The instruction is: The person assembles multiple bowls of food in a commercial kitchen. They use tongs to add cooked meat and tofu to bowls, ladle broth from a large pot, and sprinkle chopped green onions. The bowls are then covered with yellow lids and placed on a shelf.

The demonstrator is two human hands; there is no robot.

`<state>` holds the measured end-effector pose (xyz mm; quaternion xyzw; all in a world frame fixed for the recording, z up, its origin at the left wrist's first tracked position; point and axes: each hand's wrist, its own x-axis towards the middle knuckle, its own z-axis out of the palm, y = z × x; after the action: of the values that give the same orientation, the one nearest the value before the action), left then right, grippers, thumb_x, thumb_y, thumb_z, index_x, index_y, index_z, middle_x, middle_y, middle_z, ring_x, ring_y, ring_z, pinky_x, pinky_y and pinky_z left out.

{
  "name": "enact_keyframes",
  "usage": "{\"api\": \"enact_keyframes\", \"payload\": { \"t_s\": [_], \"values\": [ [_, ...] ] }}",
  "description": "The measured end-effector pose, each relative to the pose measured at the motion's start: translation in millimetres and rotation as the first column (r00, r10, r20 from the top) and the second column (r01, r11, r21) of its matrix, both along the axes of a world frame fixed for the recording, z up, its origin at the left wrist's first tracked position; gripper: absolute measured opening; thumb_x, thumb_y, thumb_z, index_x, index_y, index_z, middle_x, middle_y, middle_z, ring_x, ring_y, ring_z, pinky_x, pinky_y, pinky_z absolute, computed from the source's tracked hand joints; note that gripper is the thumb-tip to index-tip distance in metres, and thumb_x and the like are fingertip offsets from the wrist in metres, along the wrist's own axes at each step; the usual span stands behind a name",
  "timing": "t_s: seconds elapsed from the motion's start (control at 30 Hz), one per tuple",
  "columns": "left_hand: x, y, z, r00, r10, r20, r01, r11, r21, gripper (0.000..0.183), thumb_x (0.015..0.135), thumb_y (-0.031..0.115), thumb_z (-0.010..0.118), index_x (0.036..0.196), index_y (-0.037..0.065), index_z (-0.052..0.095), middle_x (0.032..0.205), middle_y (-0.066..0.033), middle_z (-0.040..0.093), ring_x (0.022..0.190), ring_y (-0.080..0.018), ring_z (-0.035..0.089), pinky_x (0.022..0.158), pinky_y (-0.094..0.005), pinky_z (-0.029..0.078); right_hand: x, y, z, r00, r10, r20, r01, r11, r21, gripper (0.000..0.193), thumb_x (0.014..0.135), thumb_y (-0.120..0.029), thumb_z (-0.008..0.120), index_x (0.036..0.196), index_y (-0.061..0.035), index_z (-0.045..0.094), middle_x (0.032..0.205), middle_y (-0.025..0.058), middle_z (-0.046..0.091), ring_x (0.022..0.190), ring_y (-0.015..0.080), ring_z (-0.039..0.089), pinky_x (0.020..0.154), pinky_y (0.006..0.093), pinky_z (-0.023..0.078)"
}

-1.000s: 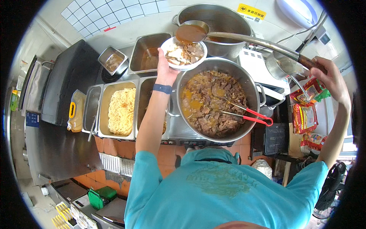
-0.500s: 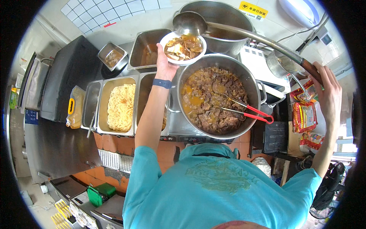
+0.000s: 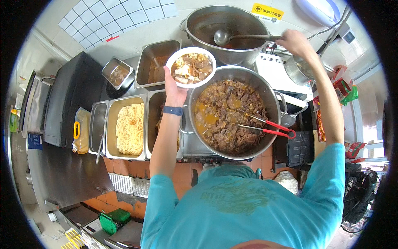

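Observation:
My left hand, with a dark wristband below it, supports a white bowl from its left and underside. Sliced meat, pale pieces and brown broth fill the bowl, which is level above the pans. My right hand grips the handle of a long metal ladle. The ladle's cup is inside the tall back pot, whose contents look reddish brown. In front stands a wide pot of stewed meat in yellowish broth. Red-handled tongs lean in it, with neither hand on them.
Left of the wide pot are a steel pan of noodles, a narrow pan and another partly hidden by my forearm. Behind are a deep pan and a small one. A white appliance stands right.
The ladle has moved from above the bowl into the back pot. My right hand has swung inward and away from me. The bowl has shifted slightly left and nearer.

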<state>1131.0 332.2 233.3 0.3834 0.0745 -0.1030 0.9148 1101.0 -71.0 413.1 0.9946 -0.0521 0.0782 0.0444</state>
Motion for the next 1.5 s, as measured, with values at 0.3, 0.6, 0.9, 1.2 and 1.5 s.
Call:
{"api": "enact_keyframes", "payload": {
  "t_s": [0.3, 0.6, 0.9, 1.2, 1.5],
  "values": [
    [-20, 15, -11, 1.0, -0.015, -0.014, 0.015, 1.0, -0.008, 0.066, 0.103, 0.062, 0.036, 0.148, 0.015, 0.043, 0.148, -0.0073, 0.051, 0.136, -0.0261, 0.048, 0.109, -0.0505, 0.042, 69, 45, -30, 0.996, 0.066, -0.064, -0.079, 0.973, -0.217, 0.029, 0.085, -0.023, 0.073, 0.095, 0.0043, 0.074, 0.096, 0.0228, 0.073, 0.093, 0.036, 0.072, 0.083, 0.0433, 0.058],
    [-27, 6, -6, 1.0, -0.023, -0.01, 0.023, 0.999, -0.034, 0.067, 0.106, 0.059, 0.028, 0.15, 0.01, 0.041, 0.151, -0.0123, 0.048, 0.138, -0.0307, 0.047, 0.112, -0.0522, 0.042, 103, 4, -55, 0.99, 0.072, -0.121, -0.065, 0.996, 0.06, 0.038, 0.082, -0.033, 0.075, 0.088, 0.0041, 0.075, 0.083, 0.0202, 0.073, 0.081, 0.0328, 0.072, 0.075, 0.0426, 0.056],
    [-13, 1, 0, 1.0, -0.008, -0.023, 0.007, 1.0, -0.012, 0.064, 0.106, 0.058, 0.029, 0.148, 0.013, 0.044, 0.149, -0.0112, 0.05, 0.136, -0.0305, 0.049, 0.109, -0.0528, 0.045, 4, -57, 30, 0.986, 0.123, -0.113, -0.081, 0.944, 0.32, 0.035, 0.089, -0.034, 0.07, 0.08, -0.0002, 0.075, 0.061, 0.0016, 0.06, 0.056, 0.0096, 0.053, 0.052, 0.029, 0.039],
    [7, -12, 14, 0.997, -0.064, -0.037, 0.064, 0.998, -0.025, 0.067, 0.105, 0.061, 0.027, 0.148, 0.013, 0.045, 0.149, -0.0118, 0.05, 0.137, -0.0316, 0.049, 0.11, -0.0542, 0.043, -117, -65, 123, 0.998, -0.009, -0.065, 0.027, 0.955, 0.294, 0.04, 0.095, -0.044, 0.064, 0.087, -0.0055, 0.069, 0.062, -0.0066, 0.047, 0.054, 0.0042, 0.043, 0.047, 0.0232, 0.029],
    [3, -5, 29, 0.995, -0.09, -0.036, 0.09, 0.996, 0.013, 0.069, 0.104, 0.064, 0.028, 0.148, 0.012, 0.043, 0.149, -0.012, 0.05, 0.136, -0.0307, 0.049, 0.11, -0.0532, 0.042, -193, -45, 114, 0.995, 0.016, -0.101, 0.034, 0.882, 0.471, 0.048, 0.094, -0.044, 0.069, 0.107, 0.002, 0.067, 0.081, 0.0026, 0.065, 0.068, 0.0057, 0.053, 0.06, 0.0222, 0.041]
  ]
}}
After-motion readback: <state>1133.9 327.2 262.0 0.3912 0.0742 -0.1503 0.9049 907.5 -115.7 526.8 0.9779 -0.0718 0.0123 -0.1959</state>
